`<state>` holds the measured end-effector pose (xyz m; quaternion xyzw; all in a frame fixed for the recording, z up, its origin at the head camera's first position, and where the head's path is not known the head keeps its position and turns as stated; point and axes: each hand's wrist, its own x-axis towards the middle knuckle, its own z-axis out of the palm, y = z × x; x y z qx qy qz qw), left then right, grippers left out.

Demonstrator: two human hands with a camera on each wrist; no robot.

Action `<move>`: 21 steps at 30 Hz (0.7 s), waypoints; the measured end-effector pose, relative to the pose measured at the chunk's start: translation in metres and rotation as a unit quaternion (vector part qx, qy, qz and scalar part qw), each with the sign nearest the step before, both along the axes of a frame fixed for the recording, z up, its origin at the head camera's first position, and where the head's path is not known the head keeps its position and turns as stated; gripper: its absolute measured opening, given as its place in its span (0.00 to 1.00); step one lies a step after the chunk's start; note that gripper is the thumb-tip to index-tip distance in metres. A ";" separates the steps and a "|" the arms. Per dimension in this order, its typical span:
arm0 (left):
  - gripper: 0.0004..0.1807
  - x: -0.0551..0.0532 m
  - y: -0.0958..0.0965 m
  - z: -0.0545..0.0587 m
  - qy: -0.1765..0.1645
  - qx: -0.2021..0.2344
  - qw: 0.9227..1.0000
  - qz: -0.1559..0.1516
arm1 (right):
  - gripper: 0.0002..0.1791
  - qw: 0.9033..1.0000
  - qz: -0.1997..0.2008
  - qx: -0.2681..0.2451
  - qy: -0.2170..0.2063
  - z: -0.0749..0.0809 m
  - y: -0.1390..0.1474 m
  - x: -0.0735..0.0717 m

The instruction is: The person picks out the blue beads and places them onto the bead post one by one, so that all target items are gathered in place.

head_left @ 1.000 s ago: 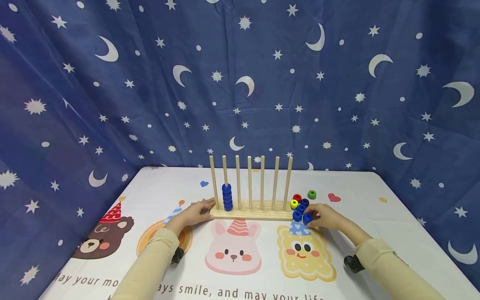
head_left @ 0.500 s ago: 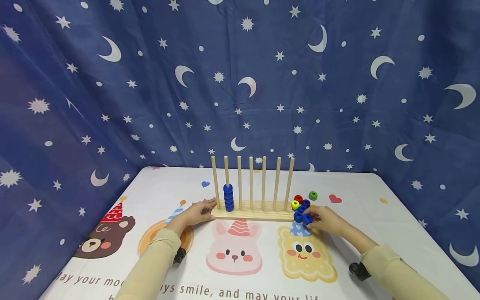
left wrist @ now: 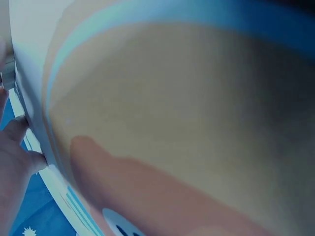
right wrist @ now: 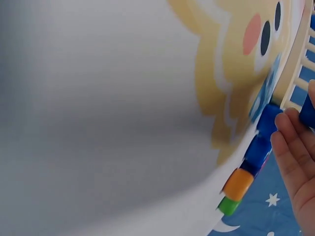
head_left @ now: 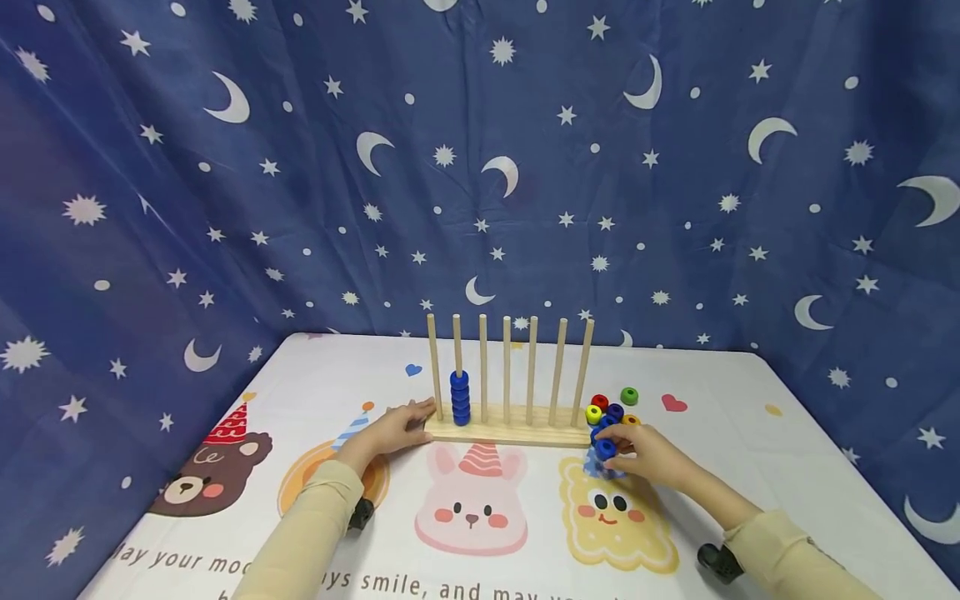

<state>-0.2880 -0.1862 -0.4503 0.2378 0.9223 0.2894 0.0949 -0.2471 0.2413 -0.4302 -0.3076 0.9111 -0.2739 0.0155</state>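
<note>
A wooden peg rack (head_left: 506,432) with several upright dowels stands mid-table. Blue beads (head_left: 461,400) are stacked on its second dowel from the left; the other dowels are bare. My left hand (head_left: 390,432) holds the left end of the rack's base, fingers toward the back and thumb at the front. Just off the right end, my right hand (head_left: 651,454) pinches a blue bead (head_left: 605,450) between thumb and fingers. In the right wrist view, this held bead (right wrist: 308,114) appears raised above the row of loose beads.
Beside the rack's right end lie loose beads: red (head_left: 599,402), yellow (head_left: 593,414), green (head_left: 629,396), orange (head_left: 632,420) and several blue (head_left: 615,412). A printed white cloth (head_left: 337,367) covers the table. A blue star-patterned curtain (head_left: 480,200) hangs behind and at the sides.
My right hand has drawn the blue bead slightly left and up, away from the others. An orange bead now shows behind that hand. The left hand stays at the rack's end.
</note>
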 end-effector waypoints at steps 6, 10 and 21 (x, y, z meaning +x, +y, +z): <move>0.31 0.001 -0.001 0.002 -0.006 0.002 1.000 -0.001 | 0.19 0.999 -0.021 -0.033 -0.015 0.004 -0.007 0.006; 0.31 -0.001 0.000 0.002 -0.008 0.002 1.000 -0.004 | 0.20 0.997 -0.036 -0.065 -0.014 0.009 -0.013 0.012; 0.32 0.000 0.000 0.001 -0.020 -0.005 1.000 0.019 | 0.20 0.989 0.005 -0.147 0.017 0.021 -0.038 0.021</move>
